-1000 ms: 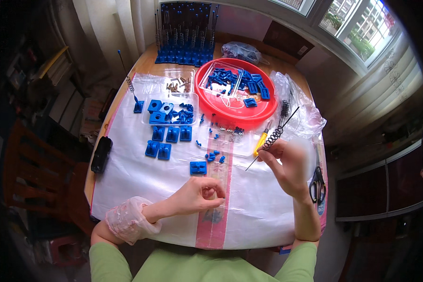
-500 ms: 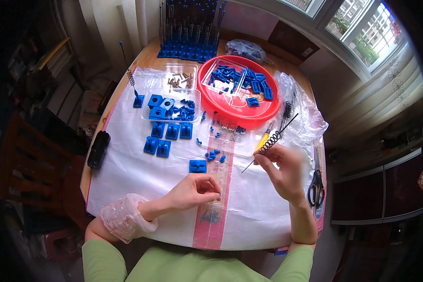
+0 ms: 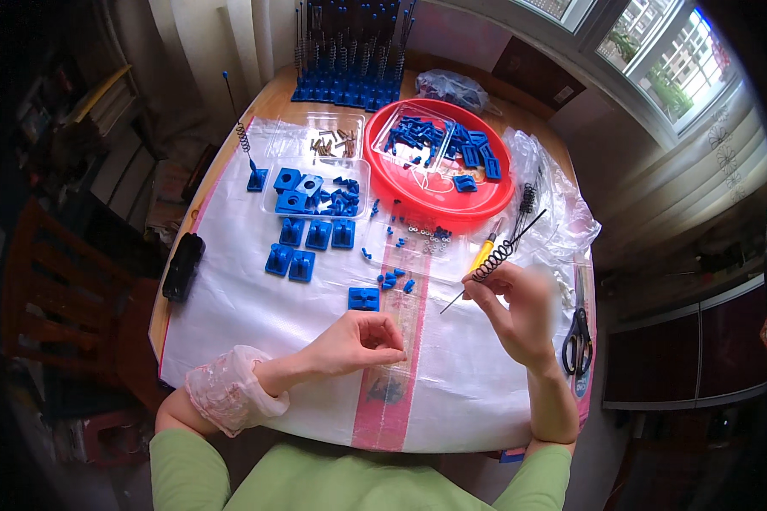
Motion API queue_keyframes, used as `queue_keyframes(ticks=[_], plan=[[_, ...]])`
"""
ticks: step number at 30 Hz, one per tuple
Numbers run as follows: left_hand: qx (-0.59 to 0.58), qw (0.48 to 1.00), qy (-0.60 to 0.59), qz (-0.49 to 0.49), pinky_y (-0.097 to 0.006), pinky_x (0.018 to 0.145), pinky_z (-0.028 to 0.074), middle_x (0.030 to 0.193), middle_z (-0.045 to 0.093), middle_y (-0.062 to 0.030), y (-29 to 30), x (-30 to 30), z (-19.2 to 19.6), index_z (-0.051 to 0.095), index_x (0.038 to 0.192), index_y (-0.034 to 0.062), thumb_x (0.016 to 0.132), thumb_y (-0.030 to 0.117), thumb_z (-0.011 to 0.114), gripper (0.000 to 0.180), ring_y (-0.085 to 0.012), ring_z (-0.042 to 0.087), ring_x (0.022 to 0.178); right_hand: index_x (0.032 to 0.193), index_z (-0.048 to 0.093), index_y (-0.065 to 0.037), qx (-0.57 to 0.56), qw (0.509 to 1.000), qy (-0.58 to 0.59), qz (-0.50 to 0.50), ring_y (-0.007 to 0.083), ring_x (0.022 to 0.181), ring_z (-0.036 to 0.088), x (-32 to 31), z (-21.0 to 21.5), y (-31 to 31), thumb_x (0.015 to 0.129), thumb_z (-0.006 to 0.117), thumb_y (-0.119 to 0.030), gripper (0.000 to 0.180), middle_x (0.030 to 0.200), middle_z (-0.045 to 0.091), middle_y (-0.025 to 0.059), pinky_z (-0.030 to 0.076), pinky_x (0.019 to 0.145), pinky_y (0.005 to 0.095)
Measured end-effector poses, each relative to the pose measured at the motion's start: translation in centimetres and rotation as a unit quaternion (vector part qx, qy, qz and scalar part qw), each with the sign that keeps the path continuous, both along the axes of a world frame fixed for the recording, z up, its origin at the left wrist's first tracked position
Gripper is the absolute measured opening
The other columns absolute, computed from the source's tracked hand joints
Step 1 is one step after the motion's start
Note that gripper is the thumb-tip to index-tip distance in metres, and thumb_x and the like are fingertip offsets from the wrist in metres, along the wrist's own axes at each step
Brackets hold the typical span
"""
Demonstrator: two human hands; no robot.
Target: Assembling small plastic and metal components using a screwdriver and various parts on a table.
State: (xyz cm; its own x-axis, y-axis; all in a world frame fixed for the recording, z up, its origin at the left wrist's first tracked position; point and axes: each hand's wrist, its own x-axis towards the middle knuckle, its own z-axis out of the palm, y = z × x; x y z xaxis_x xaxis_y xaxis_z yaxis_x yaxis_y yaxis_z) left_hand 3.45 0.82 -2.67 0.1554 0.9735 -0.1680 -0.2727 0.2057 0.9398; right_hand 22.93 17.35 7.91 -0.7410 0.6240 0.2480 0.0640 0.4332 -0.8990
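Note:
My right hand (image 3: 516, 315) pinches a black coil spring (image 3: 492, 262) with long straight wire ends, tilted up to the right above the table. My left hand (image 3: 362, 342) is closed, thumb and forefinger pressed together over the pink stripe; anything between them is too small or hidden to make out. Just beyond it lies a blue plastic base (image 3: 364, 298). Small blue cone-shaped pieces (image 3: 392, 277) are scattered beyond that base. Behind the spring lies a screwdriver with a yellow handle (image 3: 481, 255), partly covered by the coil.
Several blue bases (image 3: 301, 265) stand in rows before a clear tray (image 3: 273, 210) of blue parts. Behind are a tray of brass-coloured pins (image 3: 332, 143) and a red basin (image 3: 439, 213). Finished-looking spring stands (image 3: 347, 89) crowd the back. Black scissors (image 3: 578, 342) lie right, a black case (image 3: 183, 266) left.
The whole view has shifted slightly. Both hands keep nearly the same pose, and the black coil spring stays in my right hand.

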Motion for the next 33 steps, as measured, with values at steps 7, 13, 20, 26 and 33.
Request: queue_keyframes(ticks=[7,13,20,26,33], plan=[[-0.009,0.999,-0.030,0.013,-0.026,0.094,0.053,0.110,0.072,-0.0038,0.1,0.7,1.4,0.070,0.116,0.0012,0.098,0.004,0.068,0.018,-0.0095,0.067,0.102,0.095,0.072,0.003,0.005,1.000,0.005,-0.001,0.0063,0.074,0.064,0.0,0.0,0.1,0.092,0.073,0.001,0.004,0.082,0.070,0.0031,0.051,0.067,0.0233],[0.019,0.999,-0.030,0.010,-0.027,0.096,0.053,0.112,0.073,-0.0050,0.1,0.5,0.1,0.069,0.118,0.0006,0.100,0.005,0.066,0.018,-0.0108,0.067,0.104,0.096,0.071,0.003,0.009,1.000,0.005,0.000,0.0066,0.075,0.064,0.1,0.0,0.2,0.091,0.073,0.002,0.006,0.083,0.070,0.0035,0.051,0.067,0.0233],[0.008,0.998,-0.059,0.018,-0.027,0.096,0.053,0.110,0.073,-0.0051,0.1,0.6,0.1,0.069,0.115,0.0002,0.100,0.005,0.066,0.016,-0.0113,0.068,0.104,0.099,0.072,0.003,0.006,1.000,0.013,0.000,0.0071,0.078,0.066,0.1,0.1,0.1,0.091,0.073,0.002,0.008,0.086,0.071,0.0041,0.051,0.069,0.0232],[0.002,1.000,0.008,0.023,-0.026,0.094,0.054,0.108,0.073,-0.0042,0.0,0.7,0.3,0.070,0.111,0.0013,0.097,0.004,0.070,0.014,-0.0098,0.068,0.102,0.100,0.072,0.003,0.002,1.000,0.021,-0.009,0.0075,0.080,0.067,0.2,0.1,0.1,0.091,0.073,0.003,0.009,0.088,0.072,0.0046,0.052,0.071,0.0231],[0.004,0.999,0.036,0.034,-0.025,0.091,0.055,0.107,0.072,-0.0034,-0.1,0.6,0.3,0.070,0.108,0.0018,0.094,0.002,0.072,0.014,-0.0092,0.068,0.101,0.100,0.072,0.003,0.003,1.000,0.019,-0.005,0.0081,0.081,0.067,0.2,0.1,0.2,0.091,0.073,0.004,0.009,0.089,0.072,0.0052,0.053,0.072,0.0232]])
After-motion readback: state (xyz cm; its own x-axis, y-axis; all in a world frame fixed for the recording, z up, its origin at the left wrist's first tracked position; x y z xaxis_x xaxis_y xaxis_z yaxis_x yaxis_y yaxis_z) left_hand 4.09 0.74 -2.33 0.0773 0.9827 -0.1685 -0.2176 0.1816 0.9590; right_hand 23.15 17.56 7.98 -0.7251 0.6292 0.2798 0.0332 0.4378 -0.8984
